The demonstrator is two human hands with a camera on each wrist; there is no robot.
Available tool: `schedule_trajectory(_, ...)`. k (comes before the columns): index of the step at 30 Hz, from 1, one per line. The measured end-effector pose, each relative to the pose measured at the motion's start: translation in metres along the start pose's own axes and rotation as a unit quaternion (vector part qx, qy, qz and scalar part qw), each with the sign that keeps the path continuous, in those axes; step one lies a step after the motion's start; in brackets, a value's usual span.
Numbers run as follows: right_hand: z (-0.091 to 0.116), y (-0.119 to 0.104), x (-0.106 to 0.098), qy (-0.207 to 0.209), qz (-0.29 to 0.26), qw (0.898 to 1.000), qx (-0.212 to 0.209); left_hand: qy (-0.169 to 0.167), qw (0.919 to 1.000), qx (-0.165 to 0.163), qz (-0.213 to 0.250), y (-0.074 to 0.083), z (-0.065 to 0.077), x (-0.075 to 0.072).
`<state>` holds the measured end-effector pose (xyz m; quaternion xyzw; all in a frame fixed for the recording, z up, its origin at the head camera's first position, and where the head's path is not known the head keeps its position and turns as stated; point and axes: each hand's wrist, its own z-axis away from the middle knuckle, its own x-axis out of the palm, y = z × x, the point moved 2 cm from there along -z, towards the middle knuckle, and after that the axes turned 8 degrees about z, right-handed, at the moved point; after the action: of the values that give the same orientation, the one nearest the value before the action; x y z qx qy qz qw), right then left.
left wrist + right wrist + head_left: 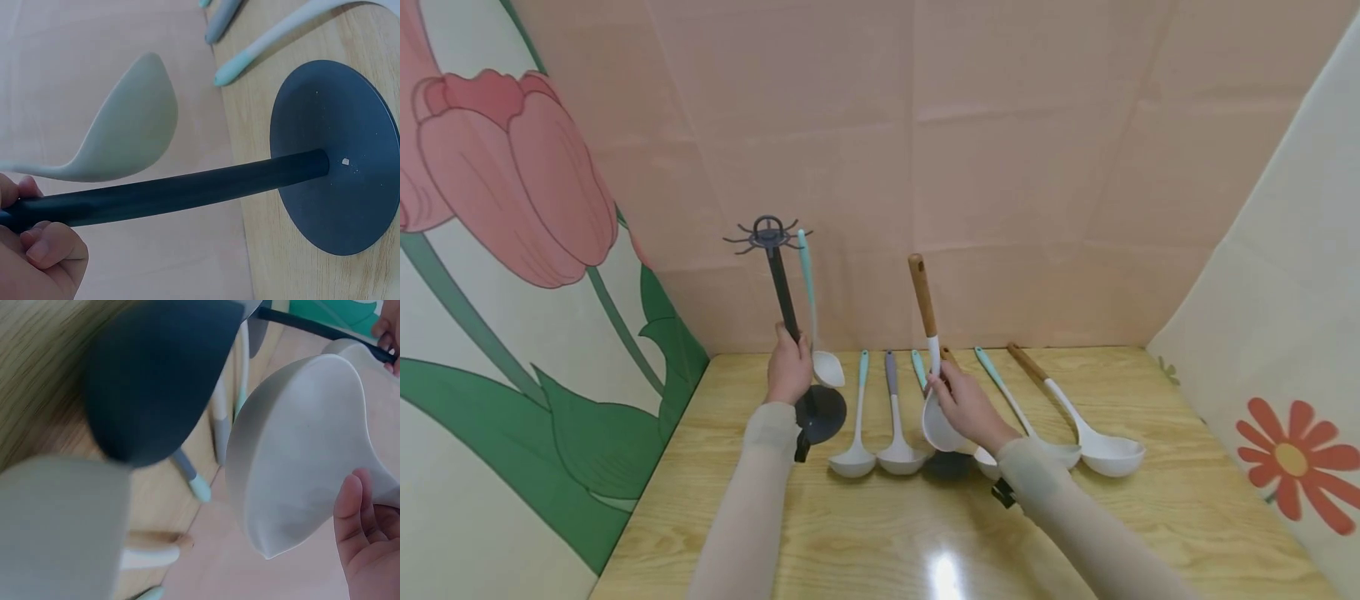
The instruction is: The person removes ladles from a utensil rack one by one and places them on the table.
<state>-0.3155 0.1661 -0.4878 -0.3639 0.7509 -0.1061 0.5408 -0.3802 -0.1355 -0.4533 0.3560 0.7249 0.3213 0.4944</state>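
Observation:
My left hand point(790, 371) grips the black post of a utensil stand point(781, 287). Curved hooks fan out at its top, and a round black base point(337, 206) forms its foot. From a hook on the right side hangs a white ladle point(828, 368) with a light teal handle, bowl down beside the post. In my right hand point(972, 406) is another white ladle point(300, 444) with a wooden handle. My fingers pinch its neck just above the bowl, handle pointing up, and its bowl is raised over the row of ladles. The right wrist view shows the thumb along the bowl's edge.
Several ladles lie in a row on the wooden table, handles toward the back wall: a teal one point(853, 461), a purple one point(901, 457), a dark-bowled one point(949, 467) and a wooden-handled one point(1112, 456) at the right. Patterned sheets point(1292, 458) border the sides.

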Motion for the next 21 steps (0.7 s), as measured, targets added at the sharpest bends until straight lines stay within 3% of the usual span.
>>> schedule_trajectory(10, 0.01, 0.029, -0.02, 0.035, 0.038, 0.999, -0.008, 0.005, 0.9999, 0.009, -0.005, -0.002, -0.002, 0.002)
schedule_trajectory(18, 0.016, 0.052, -0.033, 0.03, 0.04, 0.998, 0.03, 0.012, 0.9998, 0.014, -0.007, -0.002, -0.002, 0.002)
schedule_trajectory(21, 0.018, 0.058, -0.04, 0.05, 0.05, 0.997, 0.029, 0.006, 0.9999, 0.008, -0.004, -0.001, -0.002, 0.002)
